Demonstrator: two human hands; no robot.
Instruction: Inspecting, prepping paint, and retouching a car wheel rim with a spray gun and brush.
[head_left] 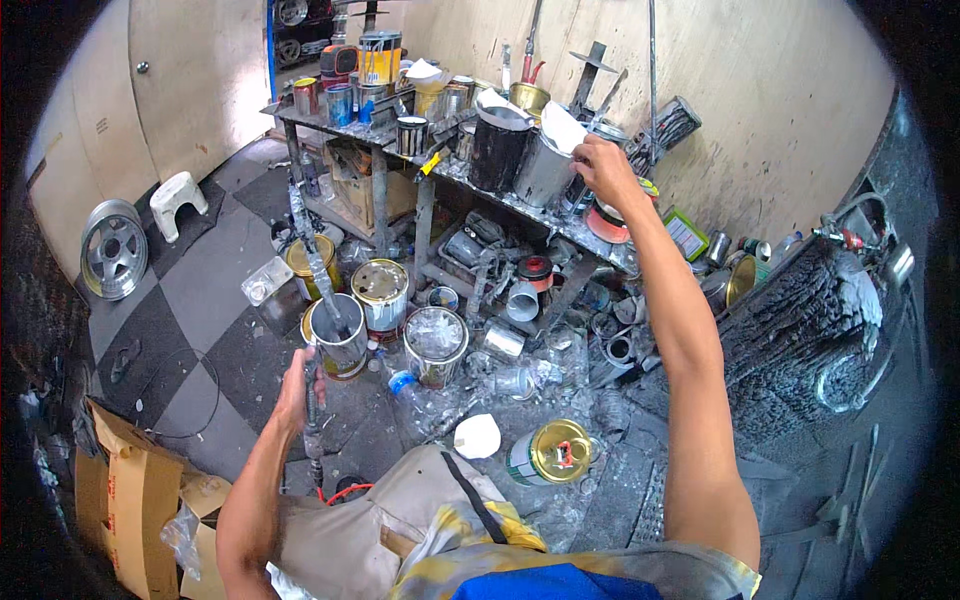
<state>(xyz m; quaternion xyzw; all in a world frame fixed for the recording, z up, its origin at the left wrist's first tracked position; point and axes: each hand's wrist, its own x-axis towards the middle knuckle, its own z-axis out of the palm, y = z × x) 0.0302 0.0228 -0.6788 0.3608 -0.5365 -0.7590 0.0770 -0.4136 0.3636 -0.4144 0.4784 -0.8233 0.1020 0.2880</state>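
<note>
My left hand (296,388) is closed round the dark, paint-stained handle of a spray gun (313,425), whose lower end is near a red hose (348,491). A grey open cup (345,350) is just beyond its fingers; whether it is joined to the gun I cannot tell. A paint-crusted stick (312,245) reaches into that cup. Over the bench, my right hand (606,172) pinches what looks like a white paper cone (562,128) at the mouth of a grey can (543,175). A black-coated can (498,155) stands left of it. The right fingertips are partly hidden.
The paint-covered bench (350,132) carries several cans. Below, paint cans (382,283), a clear bottle (415,395) and litter crowd the floor. Nearer me stand a gold-topped can (553,455) and a white cup (477,436). Cardboard boxes (140,500) stand left; a crusted drum-like shape (800,320) stands right.
</note>
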